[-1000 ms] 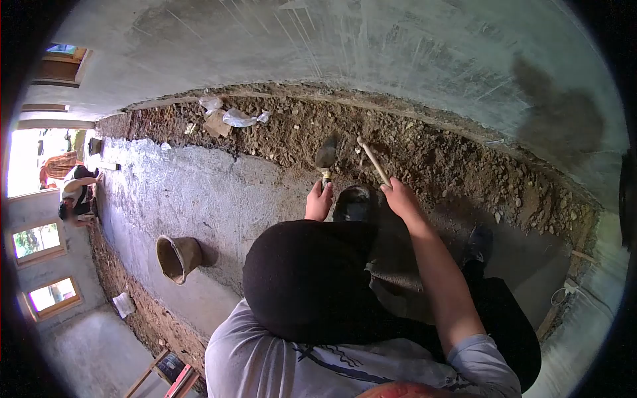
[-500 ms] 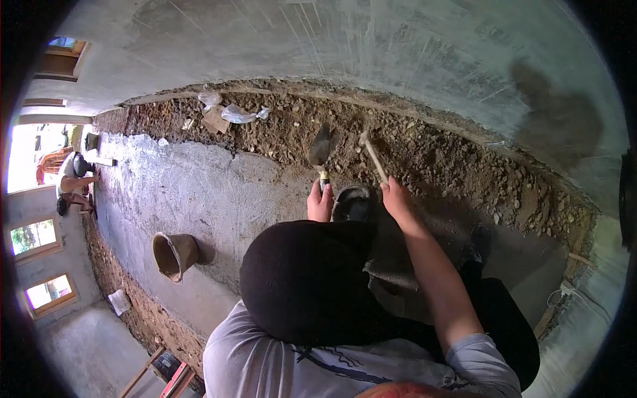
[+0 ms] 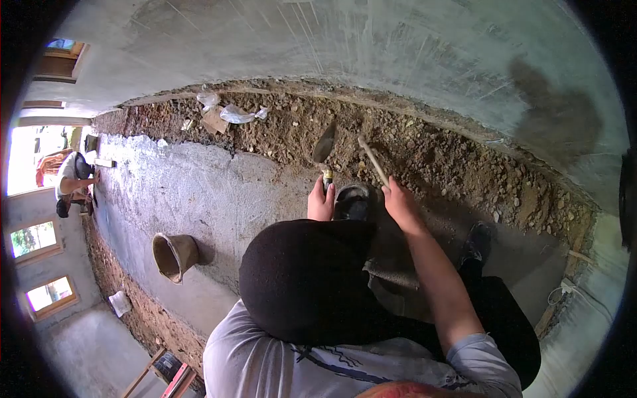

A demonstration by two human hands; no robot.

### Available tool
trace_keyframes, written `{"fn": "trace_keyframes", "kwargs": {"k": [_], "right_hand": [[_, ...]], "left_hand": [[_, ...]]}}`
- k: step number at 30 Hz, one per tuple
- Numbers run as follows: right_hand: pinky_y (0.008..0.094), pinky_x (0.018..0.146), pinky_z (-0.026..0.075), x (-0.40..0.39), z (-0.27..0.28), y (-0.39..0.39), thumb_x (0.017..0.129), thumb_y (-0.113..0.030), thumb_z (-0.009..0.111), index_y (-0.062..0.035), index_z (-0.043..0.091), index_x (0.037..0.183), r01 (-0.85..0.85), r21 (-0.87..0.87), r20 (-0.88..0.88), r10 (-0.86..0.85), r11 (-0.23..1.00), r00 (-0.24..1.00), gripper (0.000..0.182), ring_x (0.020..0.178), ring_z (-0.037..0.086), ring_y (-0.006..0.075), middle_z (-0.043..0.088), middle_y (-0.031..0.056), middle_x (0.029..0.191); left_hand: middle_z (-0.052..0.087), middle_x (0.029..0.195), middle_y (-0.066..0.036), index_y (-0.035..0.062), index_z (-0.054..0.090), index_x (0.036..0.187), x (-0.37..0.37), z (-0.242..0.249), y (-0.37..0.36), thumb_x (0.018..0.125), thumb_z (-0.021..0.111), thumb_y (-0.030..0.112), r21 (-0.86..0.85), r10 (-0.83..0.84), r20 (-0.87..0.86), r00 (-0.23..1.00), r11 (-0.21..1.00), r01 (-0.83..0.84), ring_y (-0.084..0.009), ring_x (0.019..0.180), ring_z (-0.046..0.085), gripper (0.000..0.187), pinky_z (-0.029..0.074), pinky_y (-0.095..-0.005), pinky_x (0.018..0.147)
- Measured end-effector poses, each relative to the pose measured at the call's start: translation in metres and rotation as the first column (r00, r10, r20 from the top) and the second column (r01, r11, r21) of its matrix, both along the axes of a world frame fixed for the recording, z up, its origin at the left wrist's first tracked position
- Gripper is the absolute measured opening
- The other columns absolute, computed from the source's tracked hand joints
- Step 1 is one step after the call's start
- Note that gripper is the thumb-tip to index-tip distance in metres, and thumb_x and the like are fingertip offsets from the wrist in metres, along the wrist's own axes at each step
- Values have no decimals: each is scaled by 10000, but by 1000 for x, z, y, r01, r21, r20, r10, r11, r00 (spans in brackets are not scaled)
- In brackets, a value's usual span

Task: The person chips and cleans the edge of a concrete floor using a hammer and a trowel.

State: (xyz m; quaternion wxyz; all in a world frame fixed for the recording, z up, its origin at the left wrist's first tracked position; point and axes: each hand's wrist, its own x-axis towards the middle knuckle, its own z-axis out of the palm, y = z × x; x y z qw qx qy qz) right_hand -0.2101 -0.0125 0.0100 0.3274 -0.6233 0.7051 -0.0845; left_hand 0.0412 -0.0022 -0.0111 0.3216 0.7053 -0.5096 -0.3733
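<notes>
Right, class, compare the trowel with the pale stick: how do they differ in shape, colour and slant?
Shape: the trowel widens into a pointed blade, while the pale stick is slim along its visible length.
Colour: the trowel's blade is dark; the pale stick is light tan.
Slant: in the picture, the trowel's tip leans right, the pale stick's far end left.
Shared: both extend over the rubble strip.
</notes>
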Motion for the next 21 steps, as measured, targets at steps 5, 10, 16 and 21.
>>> {"fn": "trace_keyframes", "kwargs": {"k": [5,10,16,21], "right_hand": [[495,746,568,0,23,0,1049,-291,552,55,556,1353,18,-240,171,24,970,985,461,916,694,427,703,240,1052],[501,732,563,5,-6,12,1044,-305,560,1,561,1376,23,-318,139,22,948,990,452,905,691,415,697,228,1005],[514,702,556,-5,2,-5,1037,-308,567,-6,555,1395,4,14,44,-4,1000,999,469,854,690,420,710,219,942],[494,669,558,-5,25,-4,1025,-283,601,32,580,1352,67,-358,242,23,931,970,454,826,697,416,711,226,903]], "left_hand": [[665,1090,-332,-16,554,1338,6,14,-11,1006,605,286,196,-207,167,964,965,174,-508,1063,620,452,514,-528,874],[656,1094,-337,-36,540,1322,6,14,-16,1024,581,348,194,-201,160,966,966,168,-517,1096,596,488,501,-525,863],[660,1068,-337,-42,547,1288,-5,24,-7,1017,584,343,26,-112,146,983,994,110,-517,1063,608,472,500,-543,857],[671,1039,-330,-31,559,1199,8,1,-8,1008,587,330,338,-288,169,943,915,219,-521,1029,617,410,502,-570,842]]}}
